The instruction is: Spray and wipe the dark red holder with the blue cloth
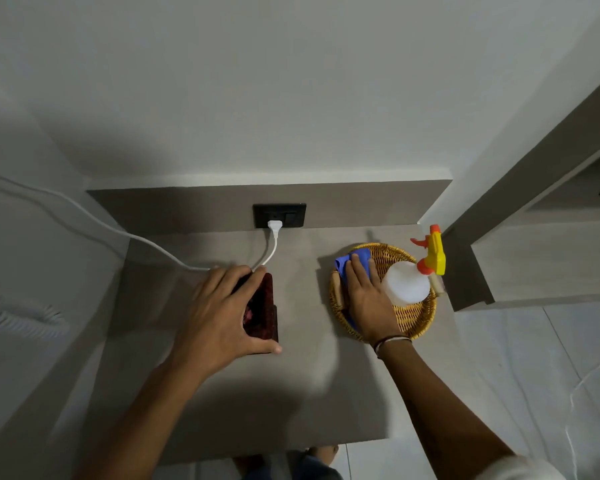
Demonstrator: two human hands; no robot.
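Note:
The dark red holder stands on the grey tabletop left of centre. My left hand wraps around it, fingers over its far end and thumb at its near corner. A blue cloth lies in a round wicker basket on the right. My right hand rests flat on the cloth, covering most of it. Beside that hand, in the basket, lies a white spray bottle with a yellow and orange trigger head pointing to the back right.
A black wall socket with a white plug sits behind the holder; its white cable runs off left. A coiled white cord lies at far left. A grey shelf unit stands right of the basket. Tiled floor lies below.

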